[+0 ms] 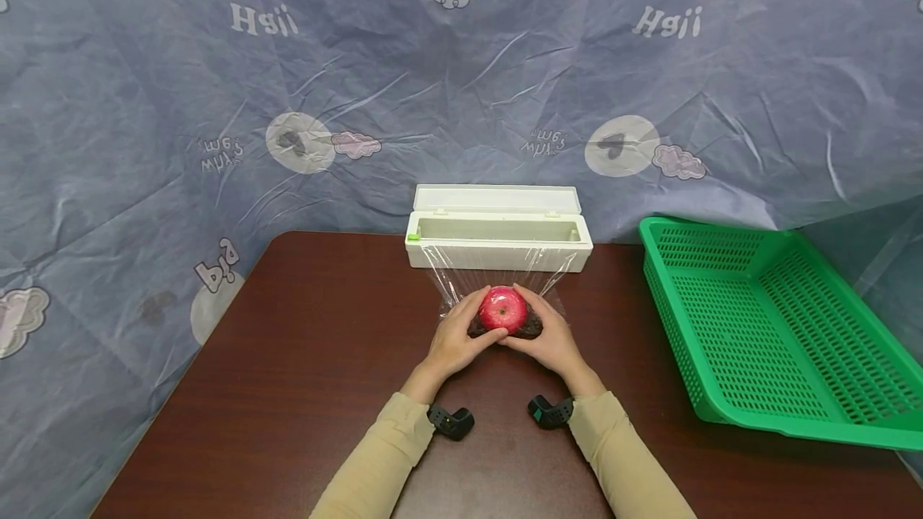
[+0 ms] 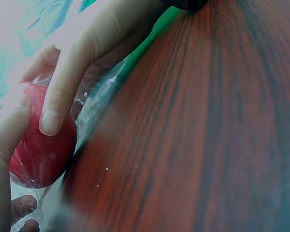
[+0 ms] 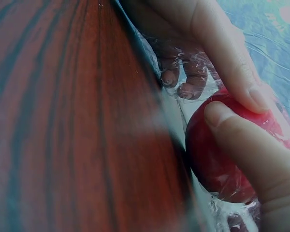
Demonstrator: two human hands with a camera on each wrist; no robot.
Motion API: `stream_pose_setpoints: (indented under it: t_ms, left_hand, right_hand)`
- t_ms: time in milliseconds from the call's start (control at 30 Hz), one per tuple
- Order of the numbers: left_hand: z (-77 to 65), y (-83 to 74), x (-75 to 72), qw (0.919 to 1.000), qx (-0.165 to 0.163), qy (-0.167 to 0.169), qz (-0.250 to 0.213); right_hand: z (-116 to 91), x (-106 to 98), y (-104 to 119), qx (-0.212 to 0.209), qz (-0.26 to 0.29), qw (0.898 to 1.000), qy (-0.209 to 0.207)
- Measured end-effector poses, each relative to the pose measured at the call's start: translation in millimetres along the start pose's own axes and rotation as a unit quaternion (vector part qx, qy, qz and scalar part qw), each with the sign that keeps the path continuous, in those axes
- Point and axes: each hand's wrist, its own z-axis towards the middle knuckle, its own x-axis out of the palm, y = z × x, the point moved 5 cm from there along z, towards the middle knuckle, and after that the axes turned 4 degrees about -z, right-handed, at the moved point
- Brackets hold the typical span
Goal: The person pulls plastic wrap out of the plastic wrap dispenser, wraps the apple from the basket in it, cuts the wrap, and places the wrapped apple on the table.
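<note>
A red apple (image 1: 502, 311) with its stem end up sits between my hands, with clear cling film (image 1: 449, 283) drawn around it. My left hand (image 1: 454, 341) holds its left side and my right hand (image 1: 554, 340) its right side. Both thumbs press on the near face of the apple (image 2: 46, 154), while other fingers reach under the film. In the right wrist view, wrinkled film clings to the apple (image 3: 217, 159) and to some fingertips. From the apple the film stretches back to a white cling film dispenser box (image 1: 497, 255), whose lid (image 1: 497, 199) stands raised.
A green plastic basket (image 1: 710, 403) stands at the right of the dark brown table (image 1: 324, 343). Behind the table hangs a grey-blue printed cloth (image 1: 433, 102). Black bands (image 1: 452, 423) are strapped at both wrists.
</note>
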Motion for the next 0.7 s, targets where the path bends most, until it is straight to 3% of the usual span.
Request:
stream_pose_setpoints:
  t_ms: [433,700]
  left_hand:
    - [-2.5,3.0,1.0,0.9997,-0.017,-0.017,-0.002]
    - [-2.7,-1.1,-1.8,0.9978,0.011,-0.055,0.034]
  right_hand:
    - [2.4,1.2,-1.8,0.020,0.035,0.999,0.002]
    - [1.4,0.5,-1.6,0.028,0.059,0.998,0.010]
